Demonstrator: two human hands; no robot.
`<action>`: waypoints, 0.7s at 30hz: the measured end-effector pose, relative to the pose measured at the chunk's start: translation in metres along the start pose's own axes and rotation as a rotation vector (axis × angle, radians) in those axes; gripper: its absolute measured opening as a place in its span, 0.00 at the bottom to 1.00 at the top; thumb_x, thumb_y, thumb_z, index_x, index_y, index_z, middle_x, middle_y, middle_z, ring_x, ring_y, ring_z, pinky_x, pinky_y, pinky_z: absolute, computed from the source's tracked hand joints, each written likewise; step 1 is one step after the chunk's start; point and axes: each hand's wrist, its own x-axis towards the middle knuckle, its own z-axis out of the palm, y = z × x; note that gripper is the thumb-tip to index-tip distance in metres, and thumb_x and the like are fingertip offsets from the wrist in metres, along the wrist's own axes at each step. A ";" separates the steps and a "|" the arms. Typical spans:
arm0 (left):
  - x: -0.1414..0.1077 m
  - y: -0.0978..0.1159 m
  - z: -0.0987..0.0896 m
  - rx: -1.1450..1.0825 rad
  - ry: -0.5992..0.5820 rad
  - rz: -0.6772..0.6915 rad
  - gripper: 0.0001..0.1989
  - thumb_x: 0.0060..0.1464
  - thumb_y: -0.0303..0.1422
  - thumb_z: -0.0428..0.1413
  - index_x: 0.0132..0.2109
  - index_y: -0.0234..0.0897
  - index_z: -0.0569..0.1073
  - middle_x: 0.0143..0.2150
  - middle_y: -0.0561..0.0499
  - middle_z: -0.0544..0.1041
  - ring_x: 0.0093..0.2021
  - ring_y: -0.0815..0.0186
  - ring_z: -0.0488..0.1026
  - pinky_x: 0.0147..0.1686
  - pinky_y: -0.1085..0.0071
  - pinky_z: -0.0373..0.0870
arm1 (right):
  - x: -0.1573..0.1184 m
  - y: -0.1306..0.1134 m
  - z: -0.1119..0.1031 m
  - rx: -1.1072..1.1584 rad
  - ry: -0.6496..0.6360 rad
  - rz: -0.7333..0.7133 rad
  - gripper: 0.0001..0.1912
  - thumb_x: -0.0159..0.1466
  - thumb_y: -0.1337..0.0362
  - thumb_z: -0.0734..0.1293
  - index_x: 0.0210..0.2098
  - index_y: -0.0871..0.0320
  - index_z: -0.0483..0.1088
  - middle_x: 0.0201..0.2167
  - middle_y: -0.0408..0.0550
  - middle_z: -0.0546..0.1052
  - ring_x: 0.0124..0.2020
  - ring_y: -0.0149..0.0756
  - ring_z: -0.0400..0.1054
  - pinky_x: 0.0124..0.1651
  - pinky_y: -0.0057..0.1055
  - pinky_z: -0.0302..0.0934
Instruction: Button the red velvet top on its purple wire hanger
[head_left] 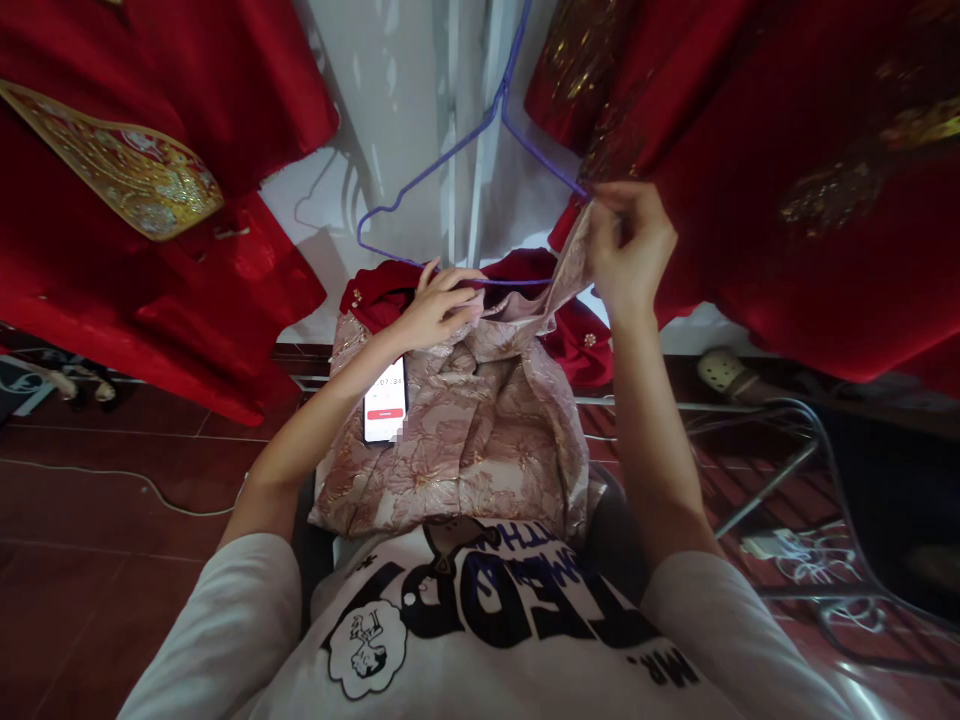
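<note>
A pink brocade garment (450, 430) with red and gold patterning lies over my lap. Above its top edge hangs a purple hanger (450, 150), its bottom bar running across the cloth. My right hand (630, 240), raised at the hanger's right shoulder, pinches a strip of the pink cloth there. Lower down, my left hand (444, 308) rests at the garment's top edge by the bar, fingers bent over the pink fabric. Dark red cloth (577, 345) with small ornaments shows behind the pink one. A lit phone (385, 405) lies on the garment under my left forearm.
Red garments with gold decoration hang at the left (247, 260) and right (750, 200). A metal-framed chair (817, 430) stands at the right, near a clog shoe (724, 375). A white cable (165, 495) crosses the tiled floor at the left.
</note>
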 end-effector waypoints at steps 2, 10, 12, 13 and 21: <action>0.000 0.000 -0.004 -0.004 0.006 0.000 0.09 0.71 0.35 0.53 0.41 0.41 0.76 0.64 0.48 0.75 0.65 0.57 0.71 0.78 0.42 0.43 | 0.002 0.005 0.002 -0.065 -0.010 -0.005 0.10 0.70 0.51 0.68 0.45 0.47 0.70 0.50 0.48 0.79 0.59 0.48 0.70 0.68 0.57 0.57; -0.031 -0.046 -0.075 0.192 0.351 -0.427 0.18 0.70 0.47 0.53 0.40 0.42 0.79 0.53 0.45 0.76 0.64 0.49 0.67 0.65 0.43 0.62 | 0.007 0.006 -0.002 -0.149 -0.059 0.052 0.09 0.71 0.43 0.65 0.39 0.37 0.69 0.46 0.41 0.82 0.60 0.51 0.66 0.72 0.62 0.53; -0.043 -0.058 -0.095 0.302 0.361 -0.592 0.16 0.66 0.47 0.59 0.39 0.39 0.80 0.53 0.45 0.76 0.63 0.46 0.66 0.65 0.38 0.59 | 0.008 0.006 -0.003 -0.151 -0.068 0.052 0.10 0.71 0.43 0.65 0.39 0.37 0.69 0.46 0.41 0.82 0.60 0.52 0.66 0.72 0.62 0.53; -0.048 -0.062 -0.103 0.350 0.339 -0.668 0.14 0.64 0.44 0.61 0.39 0.37 0.80 0.52 0.45 0.77 0.62 0.45 0.67 0.64 0.35 0.58 | 0.009 0.006 -0.004 -0.151 -0.073 0.054 0.10 0.71 0.43 0.64 0.39 0.37 0.69 0.46 0.42 0.82 0.60 0.52 0.67 0.71 0.61 0.53; -0.020 -0.063 -0.146 0.373 0.181 -0.919 0.16 0.58 0.35 0.66 0.50 0.30 0.81 0.51 0.44 0.83 0.55 0.51 0.77 0.61 0.51 0.71 | 0.008 0.004 -0.009 -0.189 -0.062 -0.010 0.13 0.71 0.43 0.63 0.39 0.41 0.70 0.46 0.45 0.81 0.55 0.51 0.69 0.68 0.58 0.53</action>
